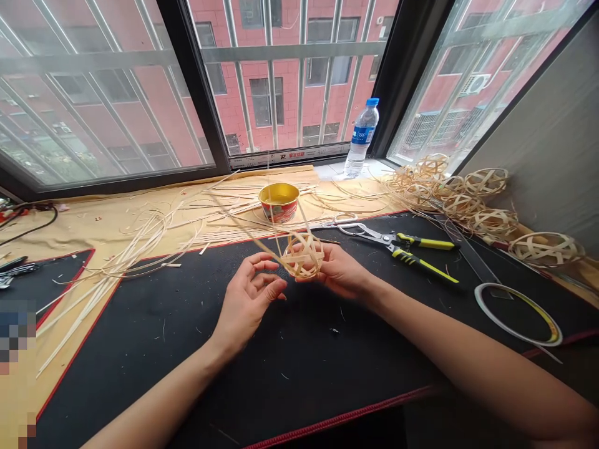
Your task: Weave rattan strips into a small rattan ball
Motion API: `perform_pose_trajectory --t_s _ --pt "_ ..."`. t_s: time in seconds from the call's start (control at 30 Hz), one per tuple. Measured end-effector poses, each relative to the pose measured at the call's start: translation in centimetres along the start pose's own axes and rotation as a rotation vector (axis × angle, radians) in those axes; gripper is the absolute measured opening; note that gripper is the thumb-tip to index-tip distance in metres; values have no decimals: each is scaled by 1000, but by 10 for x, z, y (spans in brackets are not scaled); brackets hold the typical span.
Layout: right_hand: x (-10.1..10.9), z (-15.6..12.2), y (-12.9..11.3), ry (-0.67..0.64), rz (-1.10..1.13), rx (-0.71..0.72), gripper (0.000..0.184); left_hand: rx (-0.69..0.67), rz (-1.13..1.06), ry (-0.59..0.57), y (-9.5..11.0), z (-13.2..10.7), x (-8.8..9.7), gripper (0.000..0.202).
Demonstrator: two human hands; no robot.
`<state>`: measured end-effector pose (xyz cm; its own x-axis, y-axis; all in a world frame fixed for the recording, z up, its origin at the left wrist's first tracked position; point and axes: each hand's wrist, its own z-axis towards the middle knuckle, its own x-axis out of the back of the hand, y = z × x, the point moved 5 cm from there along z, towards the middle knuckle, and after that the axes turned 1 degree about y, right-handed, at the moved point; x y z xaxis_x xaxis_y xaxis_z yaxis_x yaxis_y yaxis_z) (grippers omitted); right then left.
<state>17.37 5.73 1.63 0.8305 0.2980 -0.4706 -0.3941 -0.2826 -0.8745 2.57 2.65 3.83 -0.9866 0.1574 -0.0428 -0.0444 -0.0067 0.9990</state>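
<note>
A small, partly woven ball of pale bamboo strips (pixel 304 257) is held above the black mat, with loose strip ends sticking up and to the left. My right hand (pixel 339 269) grips the ball from its right side, fingers behind it. Just left of the ball, my left hand (pixel 255 287) is curved with its fingers apart, and nothing shows between them. One long strip (pixel 248 231) runs from the ball up and left past the left fingertips.
Yellow-handled pliers (pixel 397 246) and scissors (pixel 349 226) lie right of centre. Beyond stand a gold-lined tin (pixel 279 202) and a water bottle (pixel 362 137). Finished woven balls (pixel 486 202) pile at right, near a white ring (pixel 518 315). Loose strips (pixel 140 246) spread leftward across the black mat (pixel 327 355).
</note>
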Motion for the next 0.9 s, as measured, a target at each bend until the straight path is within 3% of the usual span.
perform_pose_trajectory --t_s 0.13,0.23,0.4,0.5,0.67,0.8,0.9 --pt "-9 -4 10 -64 -29 -105 35 8 -46 -126 -6 4 -3 43" --pt "-5 -3 11 -87 -91 -142 37 -34 41 -68 -7 7 7 31" --pt "8 -2 -1 -23 -39 -125 43 -215 232 6 3 9 20 15" --pt "3 -4 -7 -100 -29 -100 47 -355 444 -7 8 5 19 10" --pt "-5 -8 -2 -223 -87 -135 44 -589 636 -61 12 -5 12 35" --pt "-4 -6 0 -252 -32 -144 33 -561 571 0 8 -7 15 55" --pt "-2 -6 -1 -260 -5 -138 31 -528 504 19 5 -7 16 47"
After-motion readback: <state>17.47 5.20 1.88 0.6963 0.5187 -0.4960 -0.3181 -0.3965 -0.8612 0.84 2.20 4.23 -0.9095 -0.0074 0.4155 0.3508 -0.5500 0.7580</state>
